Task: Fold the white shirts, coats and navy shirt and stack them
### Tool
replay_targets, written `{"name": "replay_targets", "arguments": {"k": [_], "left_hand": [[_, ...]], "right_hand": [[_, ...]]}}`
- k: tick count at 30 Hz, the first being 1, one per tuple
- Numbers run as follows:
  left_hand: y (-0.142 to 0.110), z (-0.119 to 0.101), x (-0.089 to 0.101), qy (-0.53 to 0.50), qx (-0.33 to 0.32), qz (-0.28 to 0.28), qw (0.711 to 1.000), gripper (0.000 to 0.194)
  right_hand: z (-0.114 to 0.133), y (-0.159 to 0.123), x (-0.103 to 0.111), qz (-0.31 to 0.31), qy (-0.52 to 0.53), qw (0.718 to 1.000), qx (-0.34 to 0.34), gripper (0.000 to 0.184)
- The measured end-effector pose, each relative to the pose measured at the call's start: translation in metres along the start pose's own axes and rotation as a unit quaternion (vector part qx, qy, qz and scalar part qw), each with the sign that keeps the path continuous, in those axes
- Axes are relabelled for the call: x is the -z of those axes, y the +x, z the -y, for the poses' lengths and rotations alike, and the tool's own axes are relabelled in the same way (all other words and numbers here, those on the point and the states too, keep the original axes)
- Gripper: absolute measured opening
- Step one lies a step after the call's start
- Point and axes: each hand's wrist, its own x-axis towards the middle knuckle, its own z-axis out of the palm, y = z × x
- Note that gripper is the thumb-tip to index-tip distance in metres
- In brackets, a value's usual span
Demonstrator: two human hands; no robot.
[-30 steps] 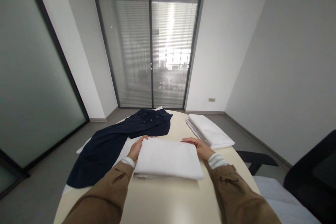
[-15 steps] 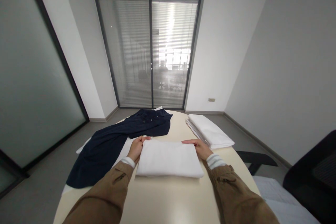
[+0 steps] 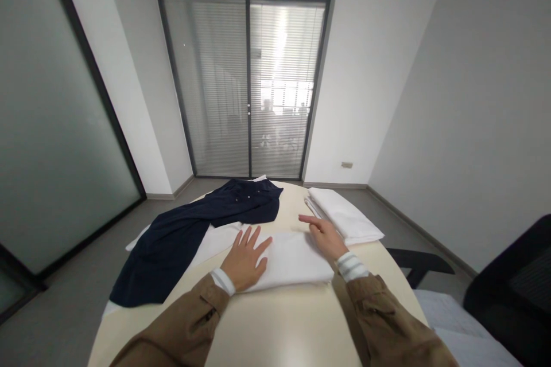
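A folded white cloth point(image 3: 297, 261) lies on the round cream table point(image 3: 279, 327) in front of me. My left hand point(image 3: 246, 259) rests flat on its left part, fingers spread and open. Beside the cloth's right edge, my right hand point(image 3: 323, 234) hovers with fingers stretched forward and nothing in it. It is close to a second folded white cloth point(image 3: 346, 215) at the table's far right.
A dark navy garment point(image 3: 189, 235) sprawls over the table's left side, on top of more white fabric point(image 3: 215, 241). A black chair point(image 3: 512, 292) stands at the right. Glass sliding doors point(image 3: 247, 86) with blinds are behind the table.
My left hand moved from the cloth's left edge onto its top, lying flat. My right hand let go of the right edge and lifted a little toward the far stack.
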Motion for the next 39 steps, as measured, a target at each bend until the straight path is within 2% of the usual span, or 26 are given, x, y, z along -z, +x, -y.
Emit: {"name": "replay_targets", "arguments": {"k": [2,4,6,9,14,18,21,24,28,36,39], "left_hand": [[0.000,0.002,-0.004,0.015,-0.003,-0.008,1.000,0.057],[-0.001,0.005,-0.006,0.014,0.004,-0.009,1.000,0.058],[-0.001,0.007,-0.009,-0.003,0.026,-0.004,1.000,0.061],[-0.002,0.012,-0.012,-0.037,0.056,0.005,0.998,0.073],[0.001,0.013,-0.013,-0.059,0.074,0.024,0.995,0.078],[0.011,0.001,-0.012,-0.055,0.105,0.002,0.993,0.066],[0.016,-0.010,-0.013,-0.016,0.093,-0.017,0.995,0.056],[0.016,-0.017,-0.013,0.022,0.089,0.003,0.996,0.056],[0.013,-0.020,-0.010,0.062,0.118,0.011,0.991,0.060],[0.015,-0.012,-0.010,0.044,0.119,0.020,0.992,0.060],[0.014,-0.008,-0.012,0.039,0.138,-0.024,0.989,0.057]], "right_hand": [[0.032,-0.010,-0.015,0.055,-0.077,0.993,0.066,0.046],[0.051,-0.021,-0.034,0.117,-0.164,0.974,0.105,0.054],[0.052,-0.029,-0.050,0.150,-0.239,0.956,0.084,0.063],[0.035,-0.032,-0.061,0.163,-0.290,0.942,0.039,0.073],[0.018,-0.027,-0.061,0.159,-0.292,0.943,0.008,0.081],[0.020,-0.027,-0.064,0.154,-0.304,0.940,0.001,0.080],[0.019,-0.025,-0.066,0.154,-0.307,0.939,-0.004,0.065],[0.013,-0.022,-0.064,0.121,-0.321,0.939,-0.032,0.054],[0.001,-0.019,-0.060,0.035,-0.364,0.922,-0.125,0.061],[-0.011,-0.017,-0.061,0.045,-0.369,0.913,-0.171,0.067],[-0.014,-0.017,-0.061,0.013,-0.358,0.916,-0.181,0.072]]}}
